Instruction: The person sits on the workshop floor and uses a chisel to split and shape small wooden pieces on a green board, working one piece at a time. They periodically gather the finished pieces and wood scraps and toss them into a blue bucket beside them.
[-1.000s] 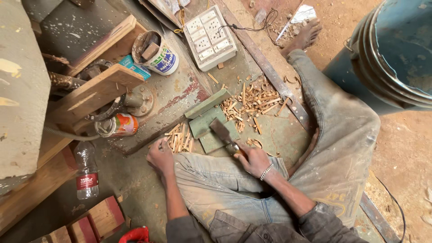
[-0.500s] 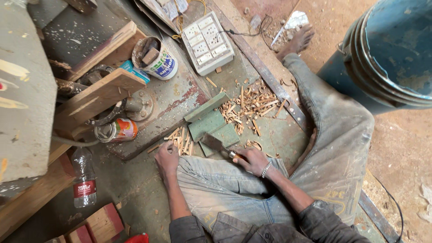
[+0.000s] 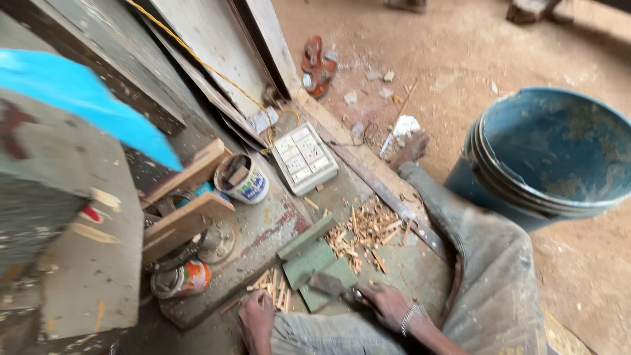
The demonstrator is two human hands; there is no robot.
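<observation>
My right hand (image 3: 386, 304) grips the handle of a small dark chopping blade (image 3: 330, 284), whose head rests low over a green painted block (image 3: 317, 260) on the floor. My left hand (image 3: 256, 320) lies flat-fingered by a small bunch of cut wooden sticks (image 3: 271, 286), just left of the block. A larger heap of wooden splinters (image 3: 366, 235) lies beyond the block. My legs in grey trousers stretch out to the right.
A stack of blue buckets (image 3: 551, 156) stands at the right. A white switch board (image 3: 304, 158), a paint tin (image 3: 242, 179), a small orange can (image 3: 186, 278) and wooden offcuts (image 3: 185, 221) crowd the left. Sandals (image 3: 317, 65) lie on the dirt floor beyond.
The view has tilted up, showing more of the floor beyond. The blade has come down from raised over the block to resting low on it. My left hand stays by the sticks.
</observation>
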